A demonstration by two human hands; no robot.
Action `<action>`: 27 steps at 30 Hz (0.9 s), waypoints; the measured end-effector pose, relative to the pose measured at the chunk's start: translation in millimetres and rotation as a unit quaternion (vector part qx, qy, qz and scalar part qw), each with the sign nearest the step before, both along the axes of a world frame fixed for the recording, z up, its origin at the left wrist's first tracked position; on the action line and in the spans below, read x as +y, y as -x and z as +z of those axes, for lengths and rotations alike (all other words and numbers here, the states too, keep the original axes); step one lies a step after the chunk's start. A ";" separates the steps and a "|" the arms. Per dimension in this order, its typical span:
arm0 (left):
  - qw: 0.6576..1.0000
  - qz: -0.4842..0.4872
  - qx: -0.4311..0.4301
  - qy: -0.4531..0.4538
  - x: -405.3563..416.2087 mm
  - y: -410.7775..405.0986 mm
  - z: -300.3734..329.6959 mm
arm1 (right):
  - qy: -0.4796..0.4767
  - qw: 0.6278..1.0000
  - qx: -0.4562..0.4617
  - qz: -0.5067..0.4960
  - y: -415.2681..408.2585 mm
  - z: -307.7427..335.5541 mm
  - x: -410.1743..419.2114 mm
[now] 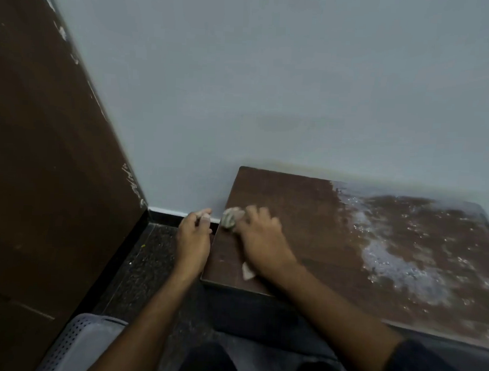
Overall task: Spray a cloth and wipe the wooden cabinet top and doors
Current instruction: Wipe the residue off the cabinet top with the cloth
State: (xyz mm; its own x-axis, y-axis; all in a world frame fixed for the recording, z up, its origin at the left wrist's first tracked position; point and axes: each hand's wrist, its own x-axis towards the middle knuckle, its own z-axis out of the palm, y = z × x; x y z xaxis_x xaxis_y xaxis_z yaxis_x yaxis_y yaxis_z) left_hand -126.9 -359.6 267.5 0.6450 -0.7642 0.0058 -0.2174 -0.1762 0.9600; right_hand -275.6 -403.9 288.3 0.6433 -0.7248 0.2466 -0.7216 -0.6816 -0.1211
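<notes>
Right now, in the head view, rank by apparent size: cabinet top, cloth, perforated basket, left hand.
1. cabinet top
2. perforated basket, cut off by the frame
3. left hand
4. cloth, mostly hidden under the right hand

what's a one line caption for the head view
Right hand presses a cloth on the cabinet top, left hand alongside.
</notes>
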 end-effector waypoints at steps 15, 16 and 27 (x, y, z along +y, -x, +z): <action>0.997 0.018 0.069 0.028 33.1 -8.1 2.0 | 0.006 0.994 -0.028 0.107 -3.1 -9.0 50.1; 0.997 0.020 0.070 0.025 33.2 -7.8 2.5 | 0.000 0.988 -0.015 0.155 2.0 -13.3 63.4; 0.988 -0.053 -0.143 0.029 42.6 13.3 11.1 | -0.022 0.999 -0.010 0.028 26.6 -1.4 47.2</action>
